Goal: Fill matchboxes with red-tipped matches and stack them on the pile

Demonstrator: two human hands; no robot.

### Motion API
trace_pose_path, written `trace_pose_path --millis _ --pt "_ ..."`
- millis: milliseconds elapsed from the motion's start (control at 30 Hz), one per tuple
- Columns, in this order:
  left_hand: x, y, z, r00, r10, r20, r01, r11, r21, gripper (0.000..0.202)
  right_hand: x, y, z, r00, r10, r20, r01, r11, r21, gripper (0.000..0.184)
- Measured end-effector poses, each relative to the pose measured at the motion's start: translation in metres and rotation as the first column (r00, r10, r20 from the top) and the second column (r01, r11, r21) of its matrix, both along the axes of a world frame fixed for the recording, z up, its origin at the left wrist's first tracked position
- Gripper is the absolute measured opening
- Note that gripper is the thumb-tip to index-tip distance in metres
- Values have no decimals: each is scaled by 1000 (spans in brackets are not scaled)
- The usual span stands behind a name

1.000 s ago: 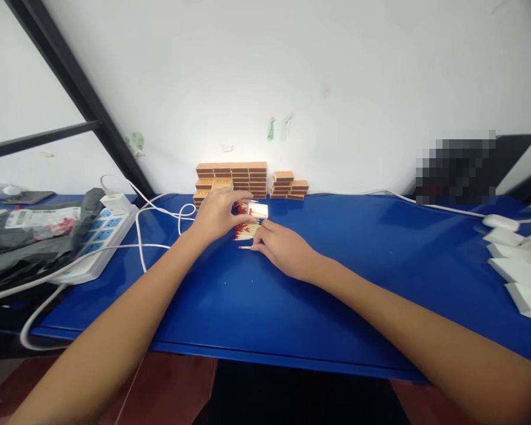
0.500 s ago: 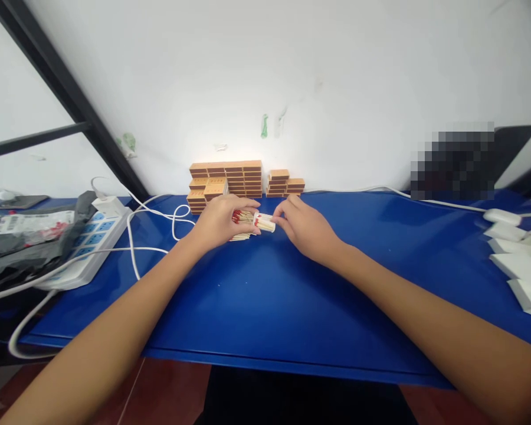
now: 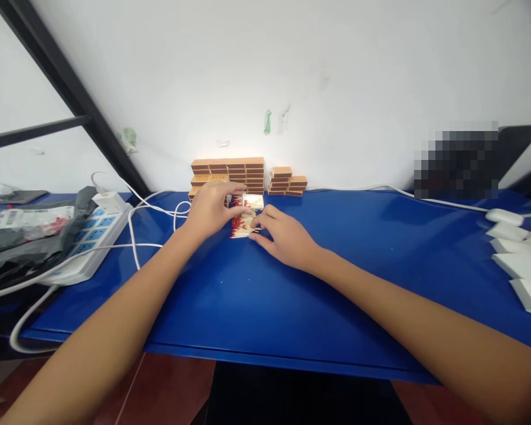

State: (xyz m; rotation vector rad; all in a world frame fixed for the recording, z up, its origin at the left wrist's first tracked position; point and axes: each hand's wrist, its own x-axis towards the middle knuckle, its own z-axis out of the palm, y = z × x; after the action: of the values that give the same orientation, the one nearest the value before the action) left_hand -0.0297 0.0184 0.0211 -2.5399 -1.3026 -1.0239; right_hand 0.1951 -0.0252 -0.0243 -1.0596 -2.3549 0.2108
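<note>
My left hand [image 3: 212,205] holds a small white matchbox tray [image 3: 257,200] between thumb and fingers, and some matches lie inside it. Under and in front of the tray, a pile of red-headed matches [image 3: 241,228] rests on the blue table, heads towards the left. My right hand [image 3: 287,239] is at the right end of this pile, with thumb and fingertips closed on the pale ends of some matches. How many it grips is hidden.
Brown matchboxes [image 3: 245,168] stand stacked against the wall, with a smaller stack [image 3: 281,172] beside them. On the left are a white power strip [image 3: 95,236], cables and dark plastic bags [image 3: 30,236]. White trays [image 3: 520,265] lie at the far right.
My right hand has gone from the tray's right end down and left to the match pile. The tray in my left hand has moved slightly up and left, uncovering more of the pile.
</note>
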Motion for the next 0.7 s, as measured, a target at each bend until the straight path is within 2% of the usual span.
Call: trace_pose_path --millis 200,500,600,700 --pt "4 -3 3 999 -4 -46 5 1000 29 42 -5 4 -2 999 -33 16 33 998 -59 4" --pt "3 -3 0 998 0 -61 1 1000 11 44 17 -1 1 991 -59 120 71 993 -97 12" --pt "3 -3 -2 997 -35 -62 36 999 3 47 28 -1 6 992 -77 100 88 991 -103 13" --pt "6 -4 -4 995 -84 -51 83 996 -29 49 36 3 11 996 -90 7 90 992 -84 14"
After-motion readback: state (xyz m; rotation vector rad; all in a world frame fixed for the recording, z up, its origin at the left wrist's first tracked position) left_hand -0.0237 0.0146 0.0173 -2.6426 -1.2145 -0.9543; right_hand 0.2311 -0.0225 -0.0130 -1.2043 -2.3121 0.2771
